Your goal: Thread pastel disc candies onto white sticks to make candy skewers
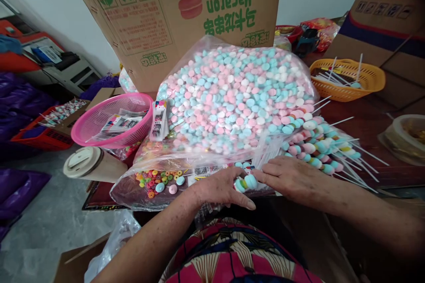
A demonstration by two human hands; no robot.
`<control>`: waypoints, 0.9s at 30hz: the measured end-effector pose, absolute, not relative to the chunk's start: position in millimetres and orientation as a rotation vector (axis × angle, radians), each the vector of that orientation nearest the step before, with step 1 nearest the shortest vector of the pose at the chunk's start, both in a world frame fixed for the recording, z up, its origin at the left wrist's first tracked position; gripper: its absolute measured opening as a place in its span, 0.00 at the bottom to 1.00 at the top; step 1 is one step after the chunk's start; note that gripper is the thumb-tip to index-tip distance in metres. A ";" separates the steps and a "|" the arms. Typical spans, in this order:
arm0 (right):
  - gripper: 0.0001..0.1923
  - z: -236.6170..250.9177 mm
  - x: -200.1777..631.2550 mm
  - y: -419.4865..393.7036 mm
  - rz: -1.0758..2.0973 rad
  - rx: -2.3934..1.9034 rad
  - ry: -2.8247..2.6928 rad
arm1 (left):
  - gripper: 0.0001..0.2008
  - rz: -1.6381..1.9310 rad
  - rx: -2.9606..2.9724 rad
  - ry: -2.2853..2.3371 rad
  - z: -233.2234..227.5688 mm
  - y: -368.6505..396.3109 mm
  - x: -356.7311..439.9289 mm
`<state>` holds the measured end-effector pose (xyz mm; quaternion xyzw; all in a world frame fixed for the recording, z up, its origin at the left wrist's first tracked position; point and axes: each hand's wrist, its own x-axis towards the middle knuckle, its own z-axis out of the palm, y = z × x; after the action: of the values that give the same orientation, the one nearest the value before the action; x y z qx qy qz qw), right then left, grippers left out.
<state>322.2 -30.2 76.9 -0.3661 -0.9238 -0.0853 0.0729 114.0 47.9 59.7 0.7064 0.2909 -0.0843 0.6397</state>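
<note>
A short skewer of blue, white and yellow-green candies point(245, 182) sits between my hands at the table's front edge. My left hand point(221, 189) is curled around its left end, with the thumb stretched out below. From the right, my right hand point(288, 179) has its fingertips closed at the skewer's other end; the stick is hidden. Clear plastic sleeves point(265, 150) lie just behind my right fingers. Beside that hand, finished candy skewers point(318, 146) are piled with white sticks pointing right. A large clear bag of pink, blue and white candies point(229, 97) fills the middle.
Coloured candy rings point(159, 181) lie in the clear plastic at front left. A pink basket point(79, 128) holds printed sleeves, near a lidded paper cup point(106, 166). A yellow basket point(375, 82) and a plastic tub point(392, 141) stand right. A large carton point(133, 31) rises behind.
</note>
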 end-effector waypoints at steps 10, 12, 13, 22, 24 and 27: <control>0.13 91.4 337.0 -26.1 -0.612 -0.819 -2.615 | 0.33 -0.344 1.130 0.295 51.3 44.6 117.9; 0.13 84.1 335.7 -28.1 -0.567 -0.819 -2.610 | 0.41 -0.284 1.035 0.299 45.3 42.0 121.8; 0.12 77.9 334.6 -29.9 -0.516 -0.840 -2.615 | 0.46 -0.271 1.043 0.334 44.7 42.6 123.5; 0.15 42.9 338.1 -42.0 -0.244 -1.134 -2.432 | 0.44 -0.361 2.108 0.702 101.5 66.8 103.9; 0.15 46.1 338.6 -43.1 -0.230 -1.158 -2.409 | 0.34 -0.502 2.252 0.801 102.0 62.7 99.8; 0.14 56.4 336.3 -45.7 -0.314 -1.102 -2.408 | 0.20 -0.492 2.173 0.831 89.4 58.2 98.7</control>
<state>336.3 -45.7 56.4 -0.4018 -0.8776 -0.1146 0.2353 98.7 58.2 89.4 0.8481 0.3244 -0.1920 0.3724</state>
